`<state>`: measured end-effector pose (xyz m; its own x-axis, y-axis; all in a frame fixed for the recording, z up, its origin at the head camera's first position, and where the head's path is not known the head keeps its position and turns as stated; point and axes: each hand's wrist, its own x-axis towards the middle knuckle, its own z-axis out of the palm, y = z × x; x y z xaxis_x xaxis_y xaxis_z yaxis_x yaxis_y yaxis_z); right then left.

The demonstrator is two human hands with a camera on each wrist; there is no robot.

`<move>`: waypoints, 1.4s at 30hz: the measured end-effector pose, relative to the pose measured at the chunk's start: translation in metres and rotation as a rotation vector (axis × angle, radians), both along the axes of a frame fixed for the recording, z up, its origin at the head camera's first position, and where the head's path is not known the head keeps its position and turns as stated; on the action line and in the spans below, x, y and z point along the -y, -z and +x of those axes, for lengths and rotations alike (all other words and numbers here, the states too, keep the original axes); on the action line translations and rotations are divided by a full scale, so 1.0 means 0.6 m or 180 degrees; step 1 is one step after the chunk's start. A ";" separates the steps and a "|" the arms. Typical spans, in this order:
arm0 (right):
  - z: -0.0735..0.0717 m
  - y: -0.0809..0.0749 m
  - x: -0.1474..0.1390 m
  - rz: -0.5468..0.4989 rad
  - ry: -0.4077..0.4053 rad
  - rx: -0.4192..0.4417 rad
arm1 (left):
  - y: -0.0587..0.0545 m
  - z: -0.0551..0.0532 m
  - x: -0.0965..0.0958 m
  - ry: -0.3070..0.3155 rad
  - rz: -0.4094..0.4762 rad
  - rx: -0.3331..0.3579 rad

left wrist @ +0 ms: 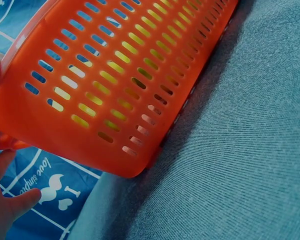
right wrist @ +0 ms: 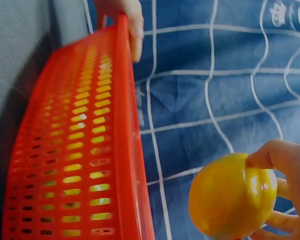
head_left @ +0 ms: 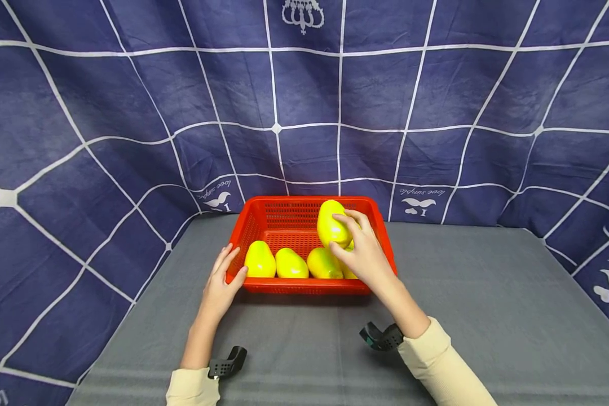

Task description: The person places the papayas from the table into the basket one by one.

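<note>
My right hand [head_left: 361, 248] holds a yellow mango [head_left: 331, 224] between thumb and fingers, raised over the right part of a red plastic basket [head_left: 304, 286]. In the right wrist view, the held mango [right wrist: 232, 196] shows above the basket's rim. My left hand [head_left: 222, 285] grips the basket's left rim near the front corner, its thumb by the front edge. Along the front inside the basket lie several more mangoes, among them a left one [head_left: 260, 260], a middle one [head_left: 291, 264] and one under the held mango [head_left: 325, 263]. Another at the right is partly hidden by my right hand.
The basket stands on a grey cloth-covered table [head_left: 487, 293]. Behind it and at both sides hangs a blue curtain [head_left: 304, 152] with white lines. Each wrist wears a black camera mount, seen at the left [head_left: 228, 362] and right [head_left: 380, 336].
</note>
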<state>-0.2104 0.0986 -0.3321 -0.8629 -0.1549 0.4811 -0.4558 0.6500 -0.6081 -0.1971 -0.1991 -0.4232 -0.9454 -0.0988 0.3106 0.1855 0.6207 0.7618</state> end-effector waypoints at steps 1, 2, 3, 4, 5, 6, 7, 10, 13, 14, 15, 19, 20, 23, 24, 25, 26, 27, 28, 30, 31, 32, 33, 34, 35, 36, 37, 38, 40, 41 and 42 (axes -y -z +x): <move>-0.008 -0.001 0.000 -0.0015 0.0020 0.0060 | 0.001 0.000 0.000 -0.0003 -0.0001 0.0000; -0.015 -0.002 0.001 -0.0031 0.0029 0.0113 | 0.001 0.000 0.001 -0.0007 -0.0006 0.0009; -0.022 -0.002 0.002 -0.0036 0.0040 0.0161 | 0.002 0.000 0.001 -0.0010 -0.0003 0.0012; -0.030 -0.002 0.004 -0.0025 0.0057 0.0215 | 0.002 0.000 0.001 -0.0010 -0.0002 0.0016; -0.037 -0.001 0.005 -0.0008 0.0075 0.0269 | 0.003 0.000 0.001 -0.0012 -0.0006 0.0027; -0.045 0.000 0.006 0.0010 0.0092 0.0326 | 0.003 0.000 0.001 -0.0014 -0.0007 0.0034; -0.052 0.000 0.007 0.0037 0.0111 0.0378 | 0.003 0.000 0.001 -0.0016 0.0002 0.0037; -0.072 0.002 0.010 0.0141 0.0176 0.0542 | 0.002 -0.002 0.002 -0.0018 0.0009 0.0053; -0.085 0.004 0.011 0.0211 0.0200 0.0700 | 0.001 -0.004 0.002 -0.0014 -0.0001 0.0078; -0.088 0.005 0.012 0.0226 0.0200 0.0755 | 0.000 -0.005 0.002 -0.0005 -0.0007 0.0090; -0.091 0.006 0.012 0.0245 0.0197 0.0796 | 0.000 -0.006 0.002 0.0001 -0.0014 0.0096; -0.099 0.015 0.012 0.0326 0.0180 0.0944 | -0.003 -0.008 0.001 0.0013 -0.0013 0.0092; -0.101 0.018 0.012 0.0368 0.0164 0.0943 | -0.003 -0.008 0.001 0.0014 -0.0015 0.0087; -0.104 0.029 0.012 0.0489 0.0142 0.0981 | -0.002 -0.005 0.002 0.0004 -0.0020 0.0085; -0.105 0.033 0.012 0.0546 0.0150 0.0978 | -0.002 -0.004 0.002 0.0000 -0.0017 0.0091; -0.106 0.037 0.012 0.0602 0.0155 0.0970 | -0.001 -0.003 0.003 -0.0003 -0.0022 0.0096; -0.107 0.041 0.011 0.0650 0.0159 0.0965 | 0.000 -0.003 0.003 -0.0007 -0.0022 0.0102; -0.108 0.045 0.012 0.0695 0.0148 0.0963 | 0.000 -0.002 0.004 -0.0015 -0.0023 0.0110; -0.108 0.050 0.012 0.0752 0.0140 0.0939 | 0.000 -0.002 0.004 -0.0017 -0.0025 0.0116; -0.111 0.060 0.012 0.0847 0.0120 0.0893 | 0.000 -0.003 0.003 -0.0024 -0.0021 0.0117; -0.112 0.064 0.012 0.0881 0.0112 0.0890 | 0.000 -0.003 0.003 -0.0024 -0.0024 0.0118; -0.113 0.069 0.012 0.0911 0.0112 0.0898 | 0.000 -0.003 0.002 -0.0023 -0.0030 0.0120; -0.114 0.073 0.012 0.0947 0.0119 0.0897 | 0.000 -0.004 0.002 -0.0020 -0.0034 0.0117; -0.115 0.076 0.012 0.0973 0.0138 0.0907 | 0.000 -0.004 0.001 -0.0013 -0.0032 0.0114; -0.116 0.078 0.012 0.0989 0.0159 0.0928 | 0.000 -0.004 0.001 -0.0010 -0.0026 0.0105; -0.116 0.079 0.012 0.1006 0.0173 0.0952 | 0.001 -0.003 0.001 -0.0004 -0.0023 0.0098; -0.116 0.080 0.013 0.1023 0.0179 0.0960 | 0.001 -0.003 0.001 -0.0006 -0.0016 0.0094; -0.116 0.080 0.013 0.1032 0.0179 0.0970 | 0.001 -0.002 0.001 -0.0012 -0.0010 0.0085; -0.114 0.078 0.014 0.1031 0.0183 0.0954 | 0.000 -0.001 0.001 -0.0019 0.0003 0.0099; -0.113 0.076 0.015 0.1032 0.0201 0.0938 | 0.000 -0.001 0.001 -0.0025 0.0006 0.0108; -0.111 0.074 0.015 0.1020 0.0233 0.0927 | -0.001 0.000 0.001 -0.0030 0.0004 0.0128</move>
